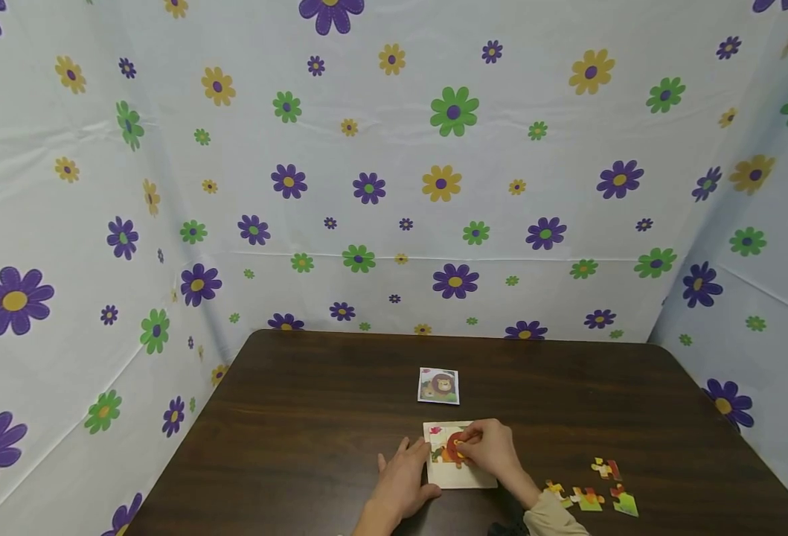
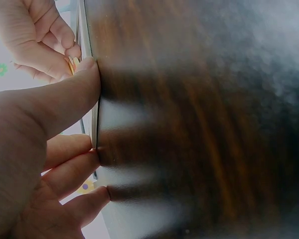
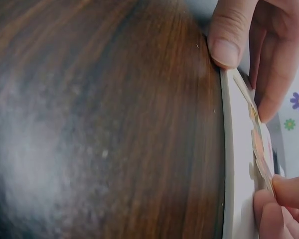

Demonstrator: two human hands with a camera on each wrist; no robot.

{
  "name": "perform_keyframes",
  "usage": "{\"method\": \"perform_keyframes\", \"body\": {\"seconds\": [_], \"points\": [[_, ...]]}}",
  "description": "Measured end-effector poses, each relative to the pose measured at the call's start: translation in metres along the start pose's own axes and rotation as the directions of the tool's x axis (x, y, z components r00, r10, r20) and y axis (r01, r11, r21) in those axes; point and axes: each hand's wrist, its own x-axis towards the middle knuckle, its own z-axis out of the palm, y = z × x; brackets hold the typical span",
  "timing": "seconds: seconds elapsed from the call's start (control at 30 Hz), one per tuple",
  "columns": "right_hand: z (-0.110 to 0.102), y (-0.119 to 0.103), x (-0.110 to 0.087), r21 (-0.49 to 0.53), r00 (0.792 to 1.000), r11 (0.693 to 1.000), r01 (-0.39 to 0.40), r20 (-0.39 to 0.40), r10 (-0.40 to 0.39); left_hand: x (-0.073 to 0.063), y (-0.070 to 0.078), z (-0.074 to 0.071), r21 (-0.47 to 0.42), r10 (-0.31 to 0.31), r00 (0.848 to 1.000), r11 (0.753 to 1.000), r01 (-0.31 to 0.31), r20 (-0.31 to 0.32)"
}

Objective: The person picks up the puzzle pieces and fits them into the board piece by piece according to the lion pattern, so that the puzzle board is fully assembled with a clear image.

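Note:
A light puzzle board (image 1: 460,478) lies on the dark table, its upper part filled with joined pieces showing a lion's orange-red mane. My left hand (image 1: 400,480) rests at the board's left side, fingers extended, with the thumb by the near edge. Over the board, my right hand (image 1: 494,448) pinches a small yellow-orange puzzle piece (image 2: 73,63) between thumb and fingers, right at the joined pieces. Fingers cover much of that piece and the board's right upper part. In the right wrist view, the board's pale edge (image 3: 229,149) runs between both hands.
Behind the board lies a picture card (image 1: 438,386) with a lion on it. Several loose puzzle pieces (image 1: 589,499) are spread on the table (image 1: 286,424) to the right of my right forearm. A flower-print sheet (image 1: 380,149) hangs around the table's back and sides.

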Motion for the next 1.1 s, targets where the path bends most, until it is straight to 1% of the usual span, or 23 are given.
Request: {"method": "perform_keyframes", "body": {"seconds": [0.2, 0.37, 0.47, 0.63, 0.73, 0.83, 0.93, 1.0, 1.1], "points": [[0.002, -0.002, -0.001, -0.091, 0.999, 0.996, -0.003, -0.045, -0.001, 0.0, 0.0, 0.001, 0.012, 0.003, 1.0, 1.0, -0.003, -0.005], [0.001, 0.0, -0.002, -0.112, 0.999, 0.994, -0.005, -0.054, -0.001, 0.0, 0.0, 0.001, 0.012, 0.009, 1.0, 1.0, -0.009, -0.015], [0.001, 0.001, -0.002, -0.123, 0.998, 0.992, 0.007, -0.059, -0.015, 0.0, 0.0, 0.002, 0.009, 0.012, 1.0, 1.0, -0.011, -0.018], [0.002, 0.002, -0.002, -0.123, 0.998, 0.992, 0.012, -0.065, -0.02, 0.0, 0.001, 0.001, 0.007, 0.009, 1.0, 1.0, -0.009, -0.013], [0.001, 0.003, -0.001, -0.104, 0.999, 0.994, 0.013, -0.051, -0.018, 0.001, 0.001, 0.0, 0.007, 0.005, 1.0, 1.0, -0.005, -0.011], [-0.001, 0.004, -0.001, -0.056, 0.999, 0.998, 0.024, -0.04, -0.026, 0.001, 0.002, 0.0, 0.007, 0.005, 1.0, 1.0, -0.005, -0.007], [-0.003, 0.007, 0.001, 0.022, 0.998, 0.999, 0.044, -0.034, -0.043, 0.001, 0.002, 0.0, 0.0, 0.003, 1.0, 1.0, -0.003, 0.0], [-0.003, 0.01, 0.003, 0.086, 0.998, 0.994, 0.061, -0.016, -0.06, 0.0, 0.002, -0.001, -0.005, -0.002, 1.0, 1.0, 0.002, 0.005], [-0.003, 0.014, 0.004, 0.159, 0.994, 0.983, 0.094, 0.043, -0.102, 0.0, 0.001, -0.001, -0.009, -0.006, 1.0, 1.0, 0.006, 0.008]]}}
